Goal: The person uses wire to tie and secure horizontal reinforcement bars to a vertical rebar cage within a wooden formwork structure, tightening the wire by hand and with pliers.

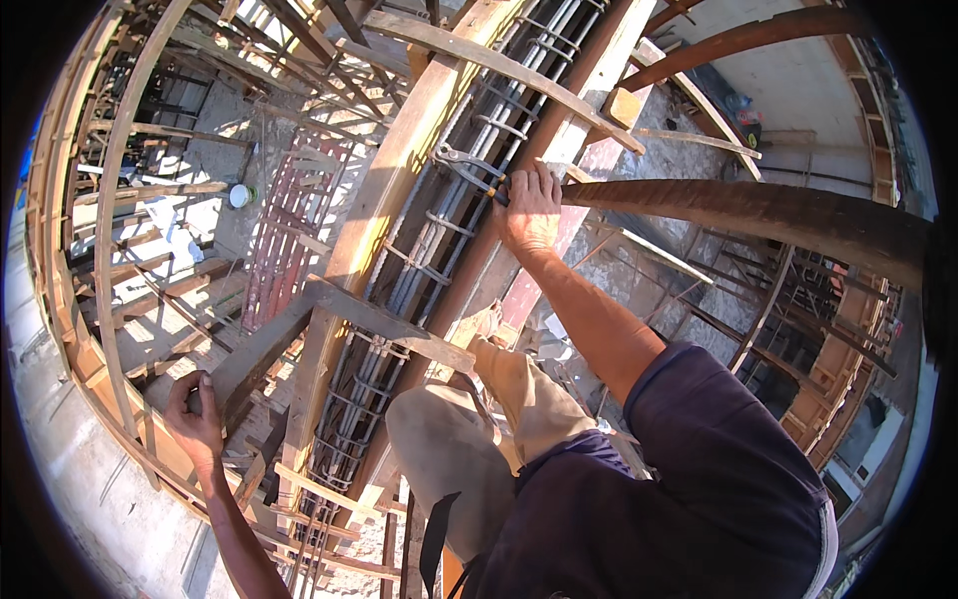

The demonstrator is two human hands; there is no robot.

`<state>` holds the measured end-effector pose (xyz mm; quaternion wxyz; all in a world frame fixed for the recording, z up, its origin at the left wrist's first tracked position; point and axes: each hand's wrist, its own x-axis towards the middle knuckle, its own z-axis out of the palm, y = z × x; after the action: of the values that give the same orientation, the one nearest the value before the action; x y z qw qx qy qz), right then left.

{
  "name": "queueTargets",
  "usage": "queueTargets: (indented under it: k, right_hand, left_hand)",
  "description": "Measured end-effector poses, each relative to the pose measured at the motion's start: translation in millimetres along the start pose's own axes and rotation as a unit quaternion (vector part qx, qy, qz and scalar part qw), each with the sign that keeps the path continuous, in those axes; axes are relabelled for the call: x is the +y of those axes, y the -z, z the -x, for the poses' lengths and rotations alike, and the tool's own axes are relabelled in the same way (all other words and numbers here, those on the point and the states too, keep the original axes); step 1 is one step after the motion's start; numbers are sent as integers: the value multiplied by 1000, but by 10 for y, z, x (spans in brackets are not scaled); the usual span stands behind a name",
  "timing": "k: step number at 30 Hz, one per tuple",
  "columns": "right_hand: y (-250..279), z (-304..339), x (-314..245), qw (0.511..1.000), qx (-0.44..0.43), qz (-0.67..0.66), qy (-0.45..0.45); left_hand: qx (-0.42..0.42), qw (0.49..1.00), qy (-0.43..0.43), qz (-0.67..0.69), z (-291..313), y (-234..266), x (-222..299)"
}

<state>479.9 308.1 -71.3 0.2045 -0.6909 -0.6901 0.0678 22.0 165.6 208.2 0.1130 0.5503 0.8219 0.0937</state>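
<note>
Pincers [467,165] with open metal jaws and orange-and-black handle ends lie over the steel bars of the rebar cage [427,245]. My right hand [532,212] is closed at their handle ends, against the edge of the right formwork board [489,270]. The palm hides part of the grips. Out at the left, my left hand [198,421] is raised with its fingers curled toward the thumb. A small dark thing seems to lie between them, too hidden to name. Beside that hand runs a wooden brace [264,349].
A wooden crosspiece [389,329] spans the formwork before my knees, and another batten [499,70] crosses farther off. A thick dark timber [758,215] reaches right from my right hand. Far below lie scaffold poles, planks and a white bucket [239,196].
</note>
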Motion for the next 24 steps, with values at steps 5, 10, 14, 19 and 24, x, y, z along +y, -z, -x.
queueTargets:
  k: [5,10,14,19,24]
  right_hand:
    - [38,8,13,1000,-14,0,6]
    - [18,14,58,1000,-20,-7,6]
    - [21,51,86,1000,-12,-10,23]
    - [-21,41,54,999,3,-5,37]
    - [-116,82,183,998,22,4,59]
  left_hand:
    - [-5,1000,-5,10,1,-36,-129]
    - [10,1000,-22,11,-26,-99,-286]
    - [-12,1000,13,5,-32,-71,-365]
    - [-19,999,24,-10,-10,-31,-449]
    - [-14,993,120,-3,-15,-45,-465]
